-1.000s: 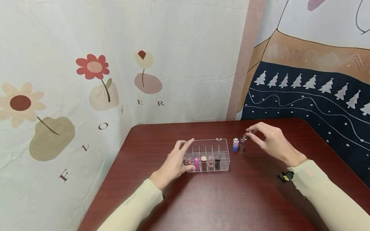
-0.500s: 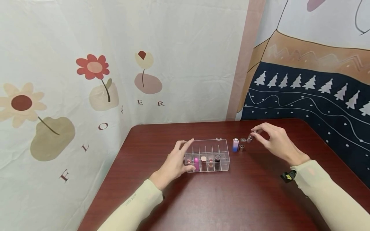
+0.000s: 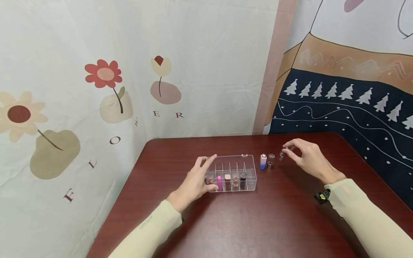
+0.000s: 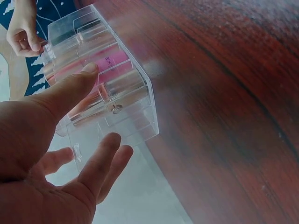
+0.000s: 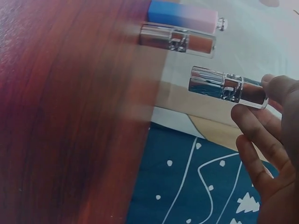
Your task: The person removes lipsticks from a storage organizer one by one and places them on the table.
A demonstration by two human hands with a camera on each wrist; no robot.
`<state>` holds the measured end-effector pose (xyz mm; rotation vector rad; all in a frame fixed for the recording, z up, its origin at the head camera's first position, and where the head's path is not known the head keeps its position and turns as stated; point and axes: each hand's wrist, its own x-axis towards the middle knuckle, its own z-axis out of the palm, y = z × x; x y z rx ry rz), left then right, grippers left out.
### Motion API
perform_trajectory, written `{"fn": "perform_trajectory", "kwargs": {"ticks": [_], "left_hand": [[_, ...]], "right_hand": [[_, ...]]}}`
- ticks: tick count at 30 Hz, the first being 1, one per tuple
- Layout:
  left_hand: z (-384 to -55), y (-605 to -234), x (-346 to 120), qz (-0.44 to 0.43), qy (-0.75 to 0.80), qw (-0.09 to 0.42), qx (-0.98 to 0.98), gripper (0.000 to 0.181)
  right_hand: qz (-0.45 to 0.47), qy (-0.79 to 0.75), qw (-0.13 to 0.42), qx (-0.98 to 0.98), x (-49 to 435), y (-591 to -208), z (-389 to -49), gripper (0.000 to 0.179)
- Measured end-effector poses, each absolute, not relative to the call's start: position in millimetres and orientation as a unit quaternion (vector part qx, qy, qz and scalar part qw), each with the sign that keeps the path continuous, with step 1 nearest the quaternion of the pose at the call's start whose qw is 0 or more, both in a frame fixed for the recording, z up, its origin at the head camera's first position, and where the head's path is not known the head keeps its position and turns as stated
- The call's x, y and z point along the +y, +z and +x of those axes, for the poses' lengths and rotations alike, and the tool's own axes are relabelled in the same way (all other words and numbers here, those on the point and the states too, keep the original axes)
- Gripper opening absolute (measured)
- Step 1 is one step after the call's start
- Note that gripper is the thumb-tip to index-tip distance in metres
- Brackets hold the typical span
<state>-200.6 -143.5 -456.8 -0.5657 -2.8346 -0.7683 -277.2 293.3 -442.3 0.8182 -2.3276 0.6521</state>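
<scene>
My left hand holds the left end of a clear divided box, with the thumb at its front and fingers reaching toward the raised lid. A row of lip tubes stands inside, including a pink tube and a dark one. To the right, my right hand pinches the top of a silver-and-brown lipstick between thumb and fingertips, close over the table. Beside it stand a similar clear-topped lipstick and a blue-to-pink lipstick.
The reddish-brown wooden table ends at a back edge just beyond the tubes. Behind it hangs a pale flower-printed cloth; a dark cloth with white trees hangs at the right. The box's transparent lid stands up at its back.
My right hand has moved to the right, away from the standing clear-topped lipstick, and lowered the pinched lipstick to a more upright pose. The left hand and box have stayed put.
</scene>
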Motion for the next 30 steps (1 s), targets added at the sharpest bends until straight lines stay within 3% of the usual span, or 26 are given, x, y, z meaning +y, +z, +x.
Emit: {"fn": "perform_trajectory", "kwargs": {"ticks": [30], "left_hand": [[-200,-456,-143,-0.18,-0.258,0.07,-0.946,0.118]], "right_hand": [[0.289,0.226,0.206,-0.907,290,-470,-287,0.023]]}}
